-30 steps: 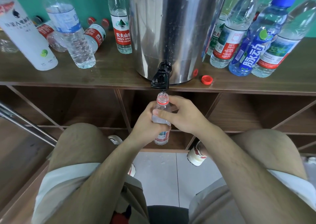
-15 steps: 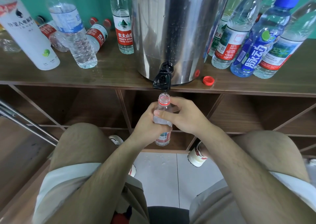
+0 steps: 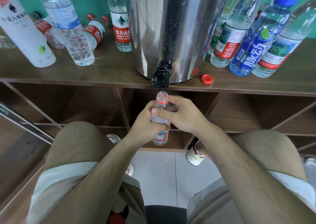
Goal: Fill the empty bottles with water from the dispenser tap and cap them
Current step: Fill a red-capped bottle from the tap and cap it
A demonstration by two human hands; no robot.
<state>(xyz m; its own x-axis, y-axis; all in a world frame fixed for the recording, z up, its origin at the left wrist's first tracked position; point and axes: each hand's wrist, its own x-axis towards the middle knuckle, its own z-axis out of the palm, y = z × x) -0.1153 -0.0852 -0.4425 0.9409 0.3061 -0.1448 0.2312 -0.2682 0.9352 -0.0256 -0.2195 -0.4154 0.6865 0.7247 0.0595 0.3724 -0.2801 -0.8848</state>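
A small clear bottle [image 3: 161, 102] with a red neck ring and a red label stands upright just under the black tap [image 3: 160, 77] of the steel dispenser [image 3: 171, 27]. Its mouth is uncapped, and a thin stream of water falls into it. My left hand [image 3: 144, 121] grips the bottle's body from the left. My right hand [image 3: 181, 114] wraps around it from the right, thumb across the front. A loose red cap [image 3: 207, 79] lies on the wooden shelf [image 3: 102, 73] to the right of the dispenser.
Left of the dispenser stand a white bottle [image 3: 25, 34], a clear crinkled bottle [image 3: 70, 32] and a red-labelled one [image 3: 121, 22], with others lying behind. Right of it stand several bottles, one blue [image 3: 259, 40]. Open cubbies sit below; my knees flank a tiled floor [image 3: 159, 172].
Both hands and the bottle stay under the tap. The view has shifted slightly, nothing else moved.
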